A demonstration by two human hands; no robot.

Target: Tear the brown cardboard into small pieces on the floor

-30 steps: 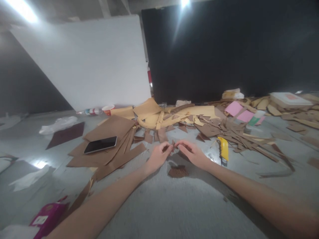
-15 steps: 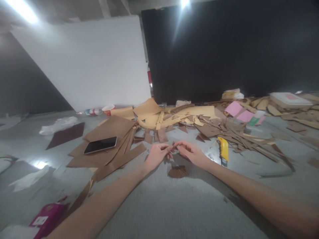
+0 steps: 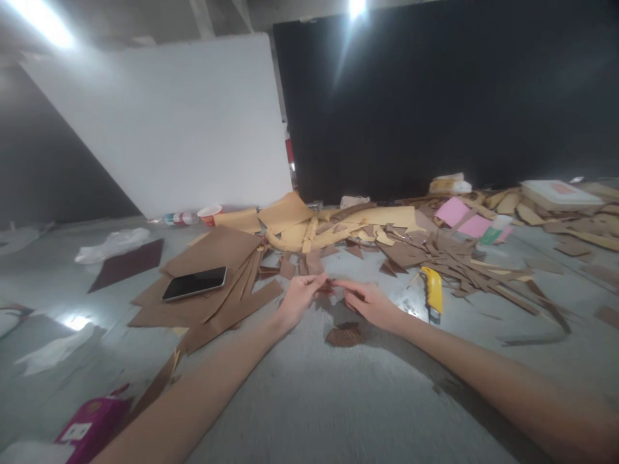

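Observation:
My left hand [image 3: 296, 299] and my right hand [image 3: 370, 301] meet over the grey floor, fingertips pinched together on a small brown paper piece [image 3: 327, 287] held between them. Just below the hands lies a small dark brown pile of folded paper pieces [image 3: 344, 335]. A yellow utility knife [image 3: 432, 292] rests on the floor to the right of my right hand. Brown paper sheets [image 3: 213, 283] lie to the left of my left hand, with a black phone [image 3: 194, 283] on top.
A heap of brown and tan paper scraps [image 3: 435, 254] stretches across the back right, with pink sheets [image 3: 461, 219] and a white box [image 3: 561, 192]. A red cup [image 3: 209, 213] and bottle [image 3: 176, 218] stand by a white board. A magenta box [image 3: 91, 422] sits bottom left.
Both hands have shifted slightly away from me and lowered, fingers stretching flatter while still pinching the small paper piece. Nothing else has moved.

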